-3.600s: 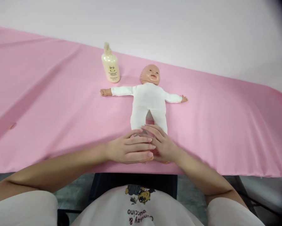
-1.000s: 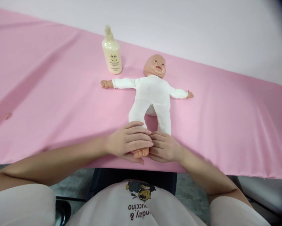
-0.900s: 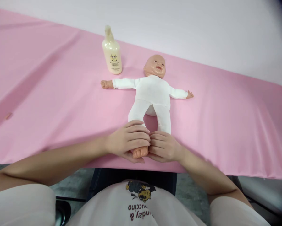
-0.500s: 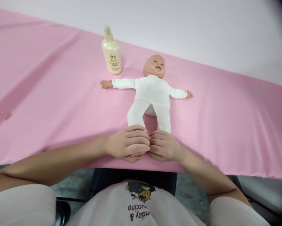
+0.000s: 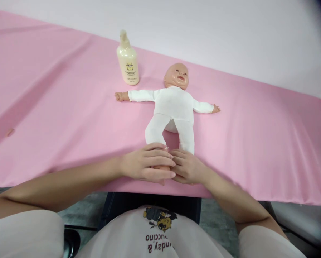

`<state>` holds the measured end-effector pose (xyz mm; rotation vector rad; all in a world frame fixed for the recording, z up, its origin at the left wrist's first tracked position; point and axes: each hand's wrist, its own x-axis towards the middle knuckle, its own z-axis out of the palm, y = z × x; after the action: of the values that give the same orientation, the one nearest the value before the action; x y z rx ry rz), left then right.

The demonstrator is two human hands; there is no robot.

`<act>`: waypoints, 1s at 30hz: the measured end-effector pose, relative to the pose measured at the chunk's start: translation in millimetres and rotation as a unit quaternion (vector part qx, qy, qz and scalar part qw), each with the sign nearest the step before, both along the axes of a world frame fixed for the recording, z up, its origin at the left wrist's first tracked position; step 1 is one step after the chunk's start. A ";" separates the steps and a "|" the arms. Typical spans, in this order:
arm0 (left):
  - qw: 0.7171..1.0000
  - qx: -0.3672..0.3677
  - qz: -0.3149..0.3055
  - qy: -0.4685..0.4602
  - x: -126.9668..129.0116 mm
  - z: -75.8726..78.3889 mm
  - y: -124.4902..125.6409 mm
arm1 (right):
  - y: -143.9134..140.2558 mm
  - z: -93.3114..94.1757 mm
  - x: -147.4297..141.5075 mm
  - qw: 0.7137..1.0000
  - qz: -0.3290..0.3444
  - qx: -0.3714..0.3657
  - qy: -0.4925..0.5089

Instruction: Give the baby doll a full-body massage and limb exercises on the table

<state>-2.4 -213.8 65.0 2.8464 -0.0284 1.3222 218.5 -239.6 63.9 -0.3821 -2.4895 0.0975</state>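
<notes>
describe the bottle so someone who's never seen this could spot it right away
Start at the pink cloth that covers the long table, and find the baby doll lying on its back in white. The bottle stands upright beyond the doll's outstretched arm, cream-coloured with a pump top, the only upright thing there.

Bright even light, soft shadows; wide-angle bending at edges, dark top-right corner.

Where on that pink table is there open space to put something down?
Bare pink cloth spreads left of the bottle and right of the doll. It is crowded at the near edge, where both hands cover the doll's feet.
</notes>
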 end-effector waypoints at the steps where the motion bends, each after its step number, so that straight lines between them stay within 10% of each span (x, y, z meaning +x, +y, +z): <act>1: 1.000 -0.007 0.009 0.007 -1.1 0.8 1.5 | -0.1 -0.5 0.0 1.000 0.000 0.012 0.008; 8: 0.995 -0.046 0.088 0.032 -4.6 -0.2 8.0 | -1.2 0.9 1.1 0.999 0.010 0.033 -0.005; 30: 0.998 -0.062 0.005 0.008 -6.9 -1.0 5.1 | 2.3 -0.8 1.4 1.000 0.008 0.011 0.002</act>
<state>-9.4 -208.7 64.0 2.7559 0.0650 1.2560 219.9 -237.3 63.1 -0.3523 -2.4889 0.0771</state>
